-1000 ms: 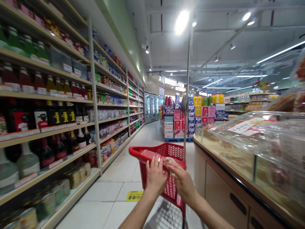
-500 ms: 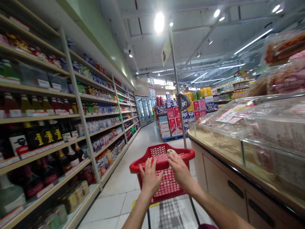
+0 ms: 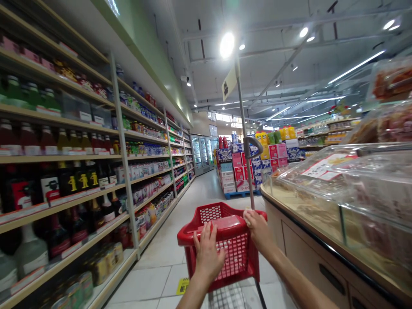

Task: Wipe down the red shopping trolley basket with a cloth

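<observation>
A red plastic shopping cart (image 3: 222,262) stands in front of me in the aisle, with holes in its basket walls. My left hand (image 3: 209,255) lies over the near rim of the basket, fingers stretched forward and thumb apart. At the rim's right corner, my right hand (image 3: 259,229) has its fingers curled round a small whitish crumpled thing (image 3: 246,214), perhaps a cloth or tissue; most of it is hidden. A grey pole (image 3: 246,171) with a hooked grip rises behind the basket's right side.
Shelves of bottles and cans (image 3: 80,146) line the left side. A display counter (image 3: 299,240) with clear lids and packed food runs along the right. Ahead are stacked cartons (image 3: 240,171) on a blue pallet and glass-door fridges (image 3: 202,152). A yellow floor sticker (image 3: 182,286) lies below.
My right hand has slid rightward along the rim to the corner with the whitish thing. My left hand stays on the rim. The view has turned slightly left.
</observation>
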{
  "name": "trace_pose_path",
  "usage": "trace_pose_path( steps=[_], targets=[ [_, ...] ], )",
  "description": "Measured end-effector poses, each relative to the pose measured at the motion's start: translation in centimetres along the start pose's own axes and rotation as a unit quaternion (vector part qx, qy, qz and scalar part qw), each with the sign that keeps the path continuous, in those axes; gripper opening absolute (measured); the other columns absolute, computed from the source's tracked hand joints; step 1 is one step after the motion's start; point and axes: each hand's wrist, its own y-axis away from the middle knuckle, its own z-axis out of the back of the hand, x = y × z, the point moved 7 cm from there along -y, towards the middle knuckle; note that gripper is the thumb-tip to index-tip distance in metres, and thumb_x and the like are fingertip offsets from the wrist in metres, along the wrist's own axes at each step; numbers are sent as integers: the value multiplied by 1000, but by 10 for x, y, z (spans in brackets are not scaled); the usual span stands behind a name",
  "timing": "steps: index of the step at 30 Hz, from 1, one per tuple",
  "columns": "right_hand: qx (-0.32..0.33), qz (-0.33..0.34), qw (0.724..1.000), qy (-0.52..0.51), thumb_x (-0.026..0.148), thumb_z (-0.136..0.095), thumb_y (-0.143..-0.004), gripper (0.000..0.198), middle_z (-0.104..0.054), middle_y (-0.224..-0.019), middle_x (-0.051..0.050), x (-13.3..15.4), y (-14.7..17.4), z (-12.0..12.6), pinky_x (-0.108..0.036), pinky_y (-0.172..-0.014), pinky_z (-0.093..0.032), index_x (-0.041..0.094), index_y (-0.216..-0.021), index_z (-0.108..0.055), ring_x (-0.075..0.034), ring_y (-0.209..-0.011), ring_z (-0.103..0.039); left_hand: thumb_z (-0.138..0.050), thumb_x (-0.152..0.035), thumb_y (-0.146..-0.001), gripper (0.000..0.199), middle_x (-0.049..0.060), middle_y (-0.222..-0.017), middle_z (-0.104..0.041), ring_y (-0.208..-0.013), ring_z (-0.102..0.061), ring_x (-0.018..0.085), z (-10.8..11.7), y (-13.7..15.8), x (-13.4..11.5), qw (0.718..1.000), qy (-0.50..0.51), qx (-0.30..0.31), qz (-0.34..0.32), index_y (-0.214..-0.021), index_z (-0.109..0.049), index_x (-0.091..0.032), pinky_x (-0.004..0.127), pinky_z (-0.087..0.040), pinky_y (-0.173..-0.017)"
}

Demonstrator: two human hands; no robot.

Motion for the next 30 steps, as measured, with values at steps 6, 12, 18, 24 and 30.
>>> trace_pose_path(
  steps=[6, 12, 18, 24, 30],
  targets=[
    [24, 87, 996, 2, 4, -36, -75, 43, -53, -118, -8, 26, 5, -10, -42, -94, -39, 18, -110, -56, -21, -116, -42, -47, -17, -62, 65, 7, -137, -32, -126, -25, 23, 4, 4, 7, 1000, 7, -9, -12, -125, -35, -20, 51, -8, -103],
    [-1, -7, 999, 33, 8, -37, -77, 38, -59, -109, -9, -13, 1, 11, -43, -87, -43, 20, -106, -58, -22, -104, -53, -43, -12, -62, 60, 8, -134, -37, -126, -23, 24, 19, 3, 30, 999, -24, -31, 26, -122, -40, -16, 52, -8, -104],
    [22, 73, 997, -13, 3, -36, -75, 41, -55, -117, -10, 49, 4, -19, -43, -94, -38, 16, -108, -58, -22, -114, -43, -42, -11, -60, 59, 9, -126, -47, -123, -29, 24, 20, -2, 34, 1000, -2, -17, 25, -119, -44, -13, 51, -8, -104],
    [40, 7, 999, 7, 2, -35, -74, 40, -58, -111, -11, 20, -4, -3, -44, -90, -40, 17, -101, -61, -23, -107, -50, -40, -11, -60, 60, 7, -127, -45, -124, -27, 22, 19, 0, 31, 1000, -7, -8, 16, -120, -42, -13, 49, -7, -105],
    [76, 50, 995, -45, 1, -36, -73, 42, -54, -116, -11, 54, -3, -20, -42, -95, -36, 15, -105, -59, -21, -114, -43, -42, -14, -58, 63, 6, -130, -42, -125, -24, 23, 14, -2, 25, 1000, -5, 12, 19, -121, -40, -13, 49, -6, -105]
  ],
)
